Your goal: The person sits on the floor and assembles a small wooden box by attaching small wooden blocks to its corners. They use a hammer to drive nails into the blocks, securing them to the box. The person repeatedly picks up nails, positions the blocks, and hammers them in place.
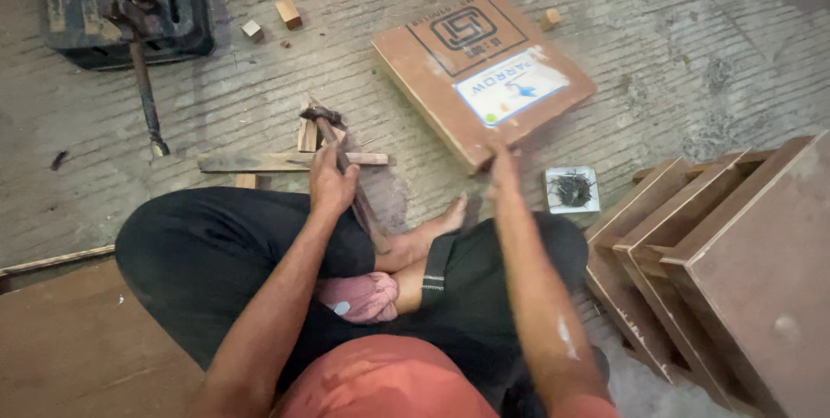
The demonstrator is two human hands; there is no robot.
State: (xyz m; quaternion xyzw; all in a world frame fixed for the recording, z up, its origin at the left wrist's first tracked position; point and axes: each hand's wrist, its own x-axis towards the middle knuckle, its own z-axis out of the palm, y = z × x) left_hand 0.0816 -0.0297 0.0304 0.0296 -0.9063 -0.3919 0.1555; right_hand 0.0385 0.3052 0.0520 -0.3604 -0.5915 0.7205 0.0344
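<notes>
The floor (709, 46) was rough grey concrete, littered with small wood offcuts. A person sat cross-legged on it. The left hand (331, 180) was wrapped tight round the handle of a hammer (339, 159), whose head pointed away, above a thin wooden strip (277, 161) lying flat. The right hand (501, 163) reached forward and gripped the near edge of a square brown board (450, 81), fingers closed on it. A small white box of nails (571, 189) sat just beside that wrist.

The person wears black trousers (216, 254), a faded red shirt (380, 379) just below them, and bare forearms.
</notes>
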